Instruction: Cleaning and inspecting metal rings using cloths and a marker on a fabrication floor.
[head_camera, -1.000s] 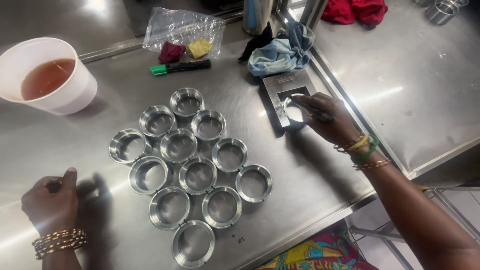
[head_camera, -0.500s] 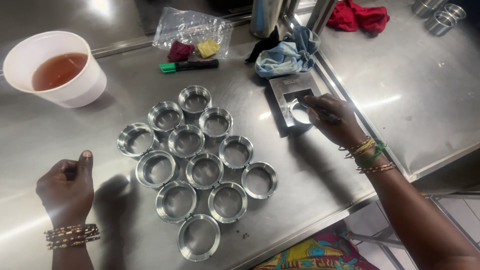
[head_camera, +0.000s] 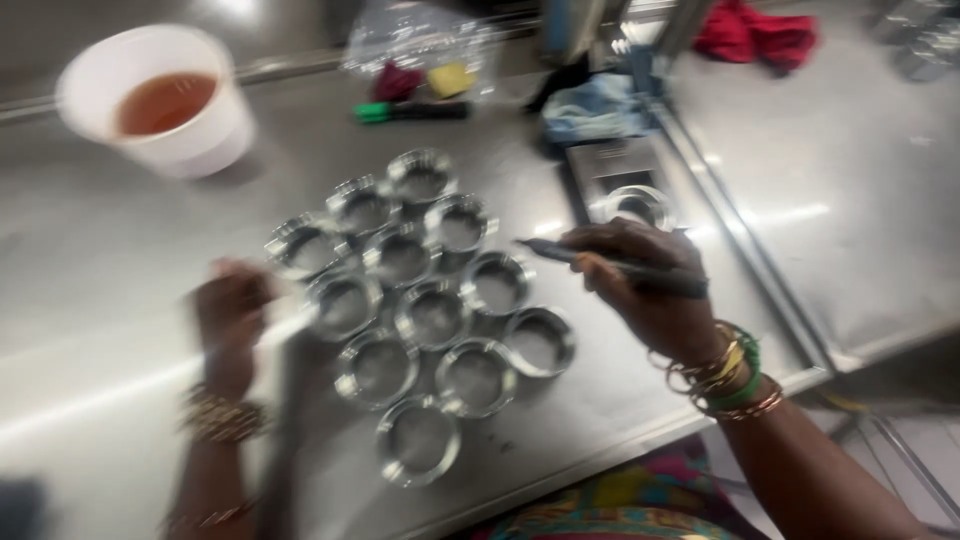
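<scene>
- gripping a dark pen (head_camera: 610, 268) in the right hand (head_camera: 650, 295), fingers clamped round its barrel, tip pointing left over the cluster of shiny metal cups (head_camera: 425, 300).
- hovering near the cup at the right edge of the cluster (head_camera: 497, 283), pen tip just above and beside its rim; contact too blurred to tell.
- reaching with the left hand (head_camera: 232, 320) at the left side of the cluster, just beside a cup (head_camera: 340, 303); blurred by motion, so not possible to tell whether holding anything or loosely curled.
- standing in tight rows on the steel table (head_camera: 120, 380), cups touching one another; one more cup sitting apart on a small grey scale (head_camera: 620, 170) behind the right hand.
- judging the step: seemingly marking or checking cups one by one with the pen.
- calling next, probably, for steadying one cup with the left hand and bringing the tip down onto it carefully.
- resting well apart at the back: white cup of brownish liquid (head_camera: 160, 100), green marker (head_camera: 410, 110).
</scene>
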